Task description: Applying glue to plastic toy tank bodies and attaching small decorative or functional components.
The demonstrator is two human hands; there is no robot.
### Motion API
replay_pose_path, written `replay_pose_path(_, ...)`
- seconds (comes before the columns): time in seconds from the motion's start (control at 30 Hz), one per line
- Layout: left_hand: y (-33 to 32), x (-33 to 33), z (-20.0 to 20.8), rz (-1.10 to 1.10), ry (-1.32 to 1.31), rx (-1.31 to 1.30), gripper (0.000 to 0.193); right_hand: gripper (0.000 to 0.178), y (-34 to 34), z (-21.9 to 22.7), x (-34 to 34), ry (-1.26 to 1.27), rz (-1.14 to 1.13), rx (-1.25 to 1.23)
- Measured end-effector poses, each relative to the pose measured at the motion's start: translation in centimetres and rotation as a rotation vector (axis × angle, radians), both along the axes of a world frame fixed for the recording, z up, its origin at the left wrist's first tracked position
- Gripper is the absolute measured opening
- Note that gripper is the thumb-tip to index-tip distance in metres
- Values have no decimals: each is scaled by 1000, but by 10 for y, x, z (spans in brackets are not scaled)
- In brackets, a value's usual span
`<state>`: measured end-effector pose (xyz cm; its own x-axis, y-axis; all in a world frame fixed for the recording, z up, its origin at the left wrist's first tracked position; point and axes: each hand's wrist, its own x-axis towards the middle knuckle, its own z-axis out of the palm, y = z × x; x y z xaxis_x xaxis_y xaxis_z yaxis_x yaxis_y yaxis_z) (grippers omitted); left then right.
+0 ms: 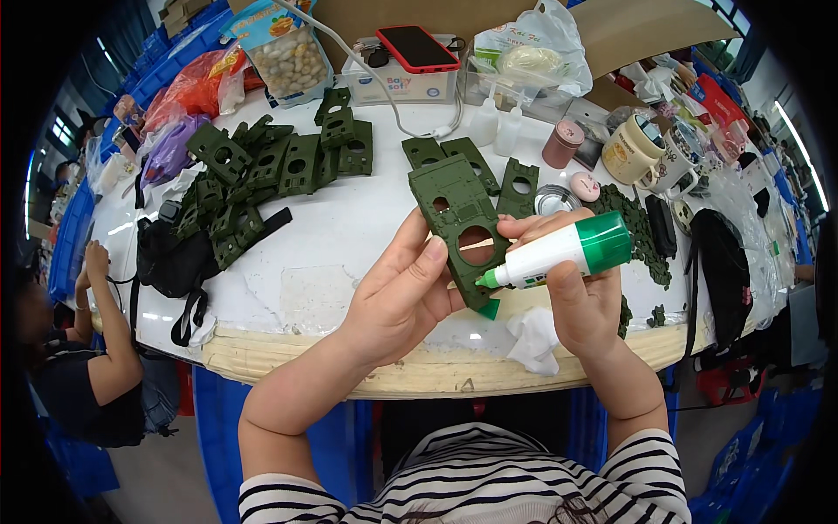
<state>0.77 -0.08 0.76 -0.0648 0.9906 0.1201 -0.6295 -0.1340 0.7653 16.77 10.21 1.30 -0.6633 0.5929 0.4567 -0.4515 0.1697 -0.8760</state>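
My left hand (397,293) grips a dark green plastic model hull plate (456,208) by its left edge, tilted up above the table. The plate has a large round hole and a smaller hole. In my right hand (580,301) is a white glue bottle (548,256) with a green base, lying nearly sideways. Its green nozzle tip is at the lower end of the plate, by the round hole; whether it touches cannot be made out. Two similar green plates (517,188) lie on the table behind. A crumpled white tissue (532,341) is below the bottle.
Many green hull parts (271,162) are piled at the left beside a black bag (175,258). Small green pieces (642,231) lie at the right, near mugs (633,150) and a pink tin (563,144). White squeeze bottles (508,129) and a red-cased phone (419,48) are at the back. Another person (87,367) sits at the left.
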Motion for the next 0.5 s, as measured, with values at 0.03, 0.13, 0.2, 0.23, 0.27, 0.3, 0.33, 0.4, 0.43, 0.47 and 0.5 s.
replay_pose_path(0.03,0,0,0,0,0,2,52,34,0,0,0,0,0,-2)
replay_pose_path(0.13,0,0,0,-3,2,1,52,34,0,0,0,-7,-4,4)
replay_pose_path(0.2,0,0,-1,1,1,2,51,34,1,0,0,-13,-8,19)
replay_pose_path(0.23,0,0,-1,3,1,3,51,33,1,0,0,-16,-9,30)
replay_pose_path(0.27,0,0,-1,2,4,3,51,34,1,0,0,-17,-9,31)
replay_pose_path(0.3,0,0,0,0,7,5,51,34,1,0,0,-18,-9,33)
replay_pose_path(0.33,0,0,0,-2,10,6,51,34,1,1,0,-17,-8,24)
replay_pose_path(0.4,0,0,0,-3,17,5,51,34,0,2,1,-20,-7,10)
replay_pose_path(0.43,0,0,0,-4,21,4,50,34,0,2,1,-24,-6,4)
replay_pose_path(0.47,0,0,0,-2,20,2,50,35,0,2,1,-25,-5,0)
replay_pose_path(0.5,0,0,0,-1,19,0,50,35,0,2,1,-25,-5,-4)
